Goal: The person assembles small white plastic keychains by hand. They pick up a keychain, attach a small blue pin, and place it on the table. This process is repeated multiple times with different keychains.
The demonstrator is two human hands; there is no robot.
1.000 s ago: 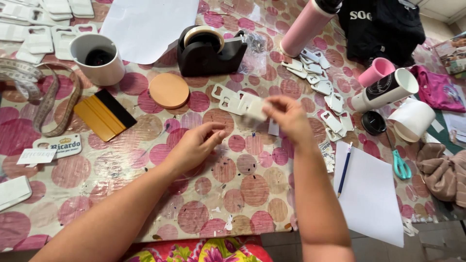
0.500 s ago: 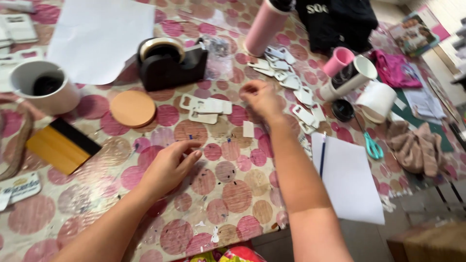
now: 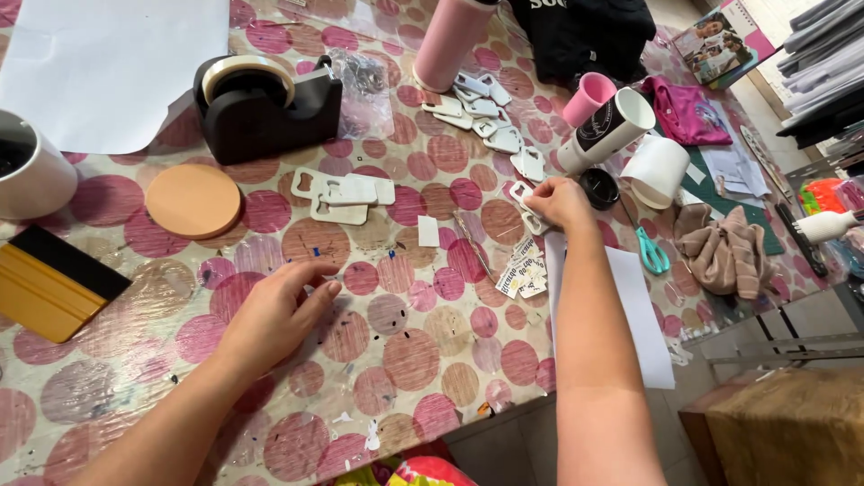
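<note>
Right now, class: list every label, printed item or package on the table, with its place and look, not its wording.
Small printed labels: white, black print, below right hand.
Booklet: colourful cover, far right.
White cup: black round print, lying beside pink cup.
Clear bag: beside black tape dispenser.

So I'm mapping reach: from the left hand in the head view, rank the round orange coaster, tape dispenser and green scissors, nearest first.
From the left hand:
1. Round orange coaster, up and to its left.
2. Tape dispenser, farther back on the table.
3. Green scissors, far right, beyond the right hand.

A craft workshop: a dotted surface (image 3: pixel 405 360) crowded with a tape dispenser (image 3: pixel 261 103), blank tags (image 3: pixel 346 193), scissors (image 3: pixel 650 252), mugs (image 3: pixel 607 130).
</note>
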